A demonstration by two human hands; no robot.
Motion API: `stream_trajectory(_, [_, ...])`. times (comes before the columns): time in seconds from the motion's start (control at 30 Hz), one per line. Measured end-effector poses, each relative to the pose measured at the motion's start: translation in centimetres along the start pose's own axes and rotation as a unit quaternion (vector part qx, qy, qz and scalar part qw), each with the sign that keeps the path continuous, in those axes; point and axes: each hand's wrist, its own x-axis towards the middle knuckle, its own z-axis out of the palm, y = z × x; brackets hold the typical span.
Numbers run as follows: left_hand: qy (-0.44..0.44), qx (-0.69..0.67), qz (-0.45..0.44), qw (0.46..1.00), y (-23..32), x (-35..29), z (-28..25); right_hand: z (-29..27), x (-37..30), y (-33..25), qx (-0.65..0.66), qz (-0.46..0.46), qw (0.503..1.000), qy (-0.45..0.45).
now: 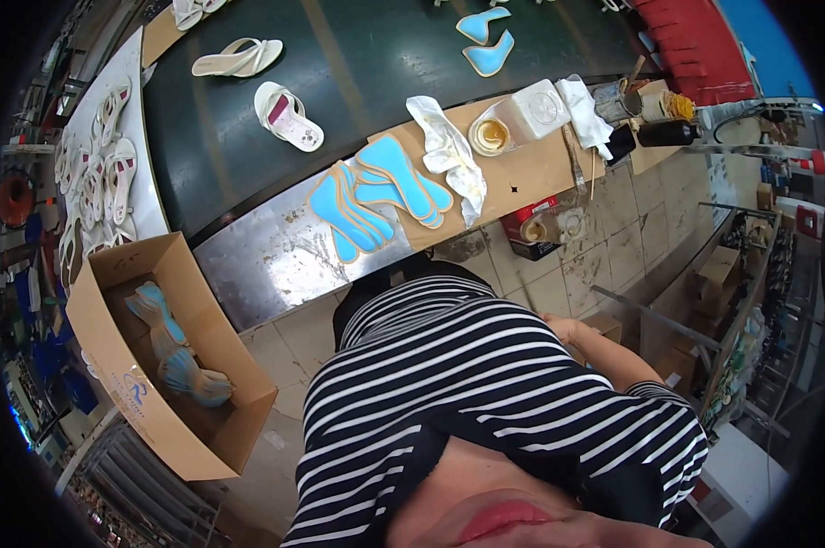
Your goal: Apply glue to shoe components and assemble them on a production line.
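And here are the blue insoles [349, 215], fanned in two overlapping bunches on the tabletop [248, 285], partly over a cardboard sheet [545, 169]; the overlap probably leaves every edge within easy pick, and the sheet likely keeps drips off the metal. Just right of the insoles lies a crumpled white cloth [449, 155], then a jar of amber liquid [490, 137], seemingly set there for short reaches. Left of the insoles, an open carton [111, 365] carries more blue pieces [193, 379], perhaps to spare room. Beyond them, white sandals [287, 117] sit on the dark belt [202, 128].

Now the hands! The right hand [560, 327] is down by the striped shirt [486, 365], right of the insoles and well apart from them, touching none; it's mostly hidden, so I can't tell whether its grip is wide or narrow. The left hand is out of sight, its grip unknown.
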Motion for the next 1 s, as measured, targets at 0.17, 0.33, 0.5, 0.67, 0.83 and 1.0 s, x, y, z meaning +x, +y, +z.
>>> stream_trajectory(0.17, [0.036,-0.112,-0.002,0.993,4.1,-1.8,-0.8,-1.9,1.3,1.5,0.033,0.004,0.998,0.045])
stream_trajectory(0.33, [0.09,-0.227,0.012,0.97,8.0,-2.7,-2.3,-0.7,-1.9,-13.9,-0.263,-0.207,0.924,0.185])
stream_trajectory(0.5, [-0.011,-0.128,0.342,0.931,21.0,6.8,0.9,2.3,-6.9,-26.1,-0.206,-0.512,0.7,0.453])
stream_trajectory(0.67, [-0.253,-0.265,0.19,0.911,30.5,19.0,8.8,4.6,-9.0,-32.1,-0.051,-0.674,0.648,0.351])
stream_trajectory(0.83, [-0.256,-0.293,0.014,0.921,34.3,27.7,15.1,3.9,-3.0,-31.4,0.03,-0.546,0.729,0.411])
stream_trajectory(1.0, [-0.35,-0.449,-0.035,0.821,35.4,29.5,19.0,1.0,4.8,-29.7,-0.027,-0.542,0.724,0.427])
